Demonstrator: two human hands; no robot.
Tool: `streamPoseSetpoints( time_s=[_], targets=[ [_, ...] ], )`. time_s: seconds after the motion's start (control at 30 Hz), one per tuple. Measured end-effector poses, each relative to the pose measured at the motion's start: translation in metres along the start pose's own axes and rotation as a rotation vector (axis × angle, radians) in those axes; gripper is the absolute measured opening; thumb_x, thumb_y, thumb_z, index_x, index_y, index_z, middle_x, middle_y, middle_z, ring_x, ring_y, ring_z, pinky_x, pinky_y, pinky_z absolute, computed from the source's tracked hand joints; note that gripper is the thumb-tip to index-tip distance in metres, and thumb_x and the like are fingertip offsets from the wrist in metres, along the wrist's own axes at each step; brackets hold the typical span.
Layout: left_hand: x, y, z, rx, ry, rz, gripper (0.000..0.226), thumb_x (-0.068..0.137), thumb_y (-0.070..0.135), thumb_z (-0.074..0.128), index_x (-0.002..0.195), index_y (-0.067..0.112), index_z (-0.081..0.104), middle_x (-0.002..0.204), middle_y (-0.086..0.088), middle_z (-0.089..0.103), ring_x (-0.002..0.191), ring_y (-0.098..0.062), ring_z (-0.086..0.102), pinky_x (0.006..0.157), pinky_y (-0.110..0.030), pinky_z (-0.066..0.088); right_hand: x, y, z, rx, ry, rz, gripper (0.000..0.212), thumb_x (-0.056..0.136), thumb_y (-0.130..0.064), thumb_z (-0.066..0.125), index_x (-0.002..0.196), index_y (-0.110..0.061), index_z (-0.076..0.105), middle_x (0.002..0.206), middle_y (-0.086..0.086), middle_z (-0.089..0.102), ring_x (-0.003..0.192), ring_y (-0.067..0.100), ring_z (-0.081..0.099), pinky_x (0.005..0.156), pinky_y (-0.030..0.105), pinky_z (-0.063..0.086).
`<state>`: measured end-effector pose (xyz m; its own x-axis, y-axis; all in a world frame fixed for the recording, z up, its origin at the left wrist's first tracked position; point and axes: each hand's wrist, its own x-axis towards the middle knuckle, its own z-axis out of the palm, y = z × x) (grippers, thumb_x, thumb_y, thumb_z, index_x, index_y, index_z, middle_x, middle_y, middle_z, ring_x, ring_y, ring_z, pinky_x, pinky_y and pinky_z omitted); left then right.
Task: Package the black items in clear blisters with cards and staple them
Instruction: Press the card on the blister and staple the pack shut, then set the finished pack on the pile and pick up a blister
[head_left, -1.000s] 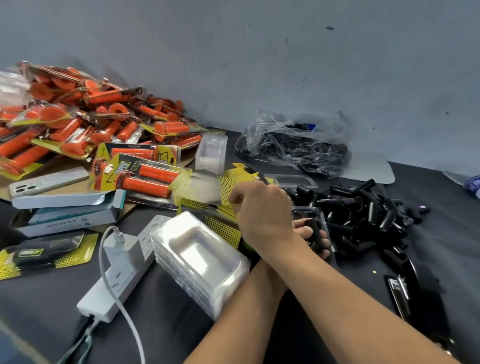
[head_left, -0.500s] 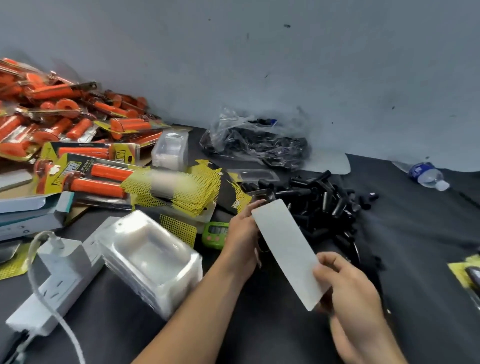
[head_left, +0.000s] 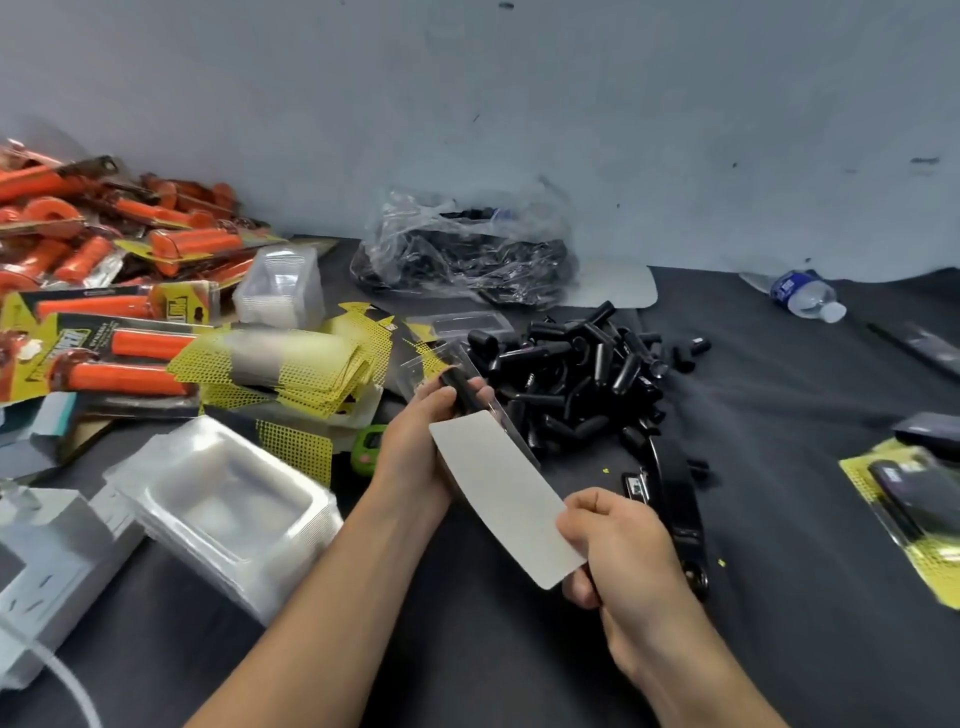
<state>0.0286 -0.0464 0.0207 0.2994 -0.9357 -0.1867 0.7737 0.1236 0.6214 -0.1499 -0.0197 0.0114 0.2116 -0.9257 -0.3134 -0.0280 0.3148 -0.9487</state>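
Holding the card (head_left: 501, 488) near the middle of the frame, we show its plain white back to the camera, slanting from upper left to lower right. Our right hand (head_left: 613, 545) pinches the card's lower right end, thumb on top and fingers curled beneath. Our left hand (head_left: 415, 441) grips a clear blister (head_left: 506, 423) with a black item (head_left: 457, 387) lying in it, at the card's upper left end. The card covers part of the blister, and we cannot tell whether it sits inside it.

Just above and right of our hands, a pile of black items (head_left: 576, 374) rests on the dark counter (head_left: 779, 597). A black stapler (head_left: 670, 493) lies below the pile, just right of our right hand. A stack of empty blisters (head_left: 228, 493) sits at lower left, with fanned yellow cards (head_left: 291, 364) above it. Orange packs (head_left: 104, 291) heap up at upper left. A plastic bag (head_left: 462, 254) of dark pieces lies by the wall, and a water bottle (head_left: 805, 293) lies on its side at upper right. A finished pack (head_left: 909, 499) lies at the right edge.
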Motion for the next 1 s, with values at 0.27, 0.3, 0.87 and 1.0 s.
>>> streamPoseSetpoints(
  time_s=[0.27, 0.3, 0.87, 1.0],
  targets=[
    [0.004, -0.004, -0.002, -0.025, 0.044, 0.089, 0.036, 0.102, 0.0, 0.046, 0.137, 0.004, 0.055, 0.093, -0.018, 0.07, 0.079, -0.027, 0.07, 0.07, -0.042, 0.06, 0.006, 0.014, 0.004, -0.139, 0.134, -0.131, 0.021, 0.09, 0.0, 0.056, 0.075, -0.014, 0.06, 0.059, 0.007, 0.066, 0.035, 0.023, 0.051, 0.043, 0.028, 0.035],
    [0.004, -0.004, -0.002, -0.018, 0.05, 0.1, 0.036, 0.101, 0.0, 0.047, 0.136, 0.003, 0.055, 0.093, -0.017, 0.07, 0.079, -0.027, 0.07, 0.071, -0.042, 0.06, 0.007, 0.015, 0.004, -0.136, 0.145, -0.132, 0.021, 0.09, 0.0, 0.055, 0.075, -0.014, 0.06, 0.056, 0.002, 0.064, 0.035, 0.023, 0.052, 0.045, 0.028, 0.036],
    [-0.013, -0.013, 0.008, 0.398, 0.034, 0.131, 0.027, 0.094, -0.004, 0.057, 0.097, 0.011, 0.079, 0.094, -0.024, 0.075, 0.08, -0.033, 0.073, 0.073, -0.04, 0.062, 0.005, 0.009, 0.006, -0.292, 0.02, -0.345, 0.012, 0.084, -0.024, 0.076, 0.088, -0.028, 0.065, 0.058, -0.003, 0.067, 0.053, 0.01, 0.062, 0.051, 0.026, 0.049],
    [-0.011, -0.02, 0.005, 0.756, 0.119, 0.27, 0.03, 0.09, 0.023, 0.071, 0.12, 0.024, 0.074, 0.112, -0.009, 0.077, 0.103, -0.02, 0.073, 0.088, -0.036, 0.058, 0.015, 0.013, 0.004, -0.148, 0.053, -0.298, 0.016, 0.092, -0.012, 0.07, 0.082, -0.019, 0.061, 0.057, 0.007, 0.058, 0.055, 0.02, 0.05, 0.056, 0.035, 0.042]
  ],
)
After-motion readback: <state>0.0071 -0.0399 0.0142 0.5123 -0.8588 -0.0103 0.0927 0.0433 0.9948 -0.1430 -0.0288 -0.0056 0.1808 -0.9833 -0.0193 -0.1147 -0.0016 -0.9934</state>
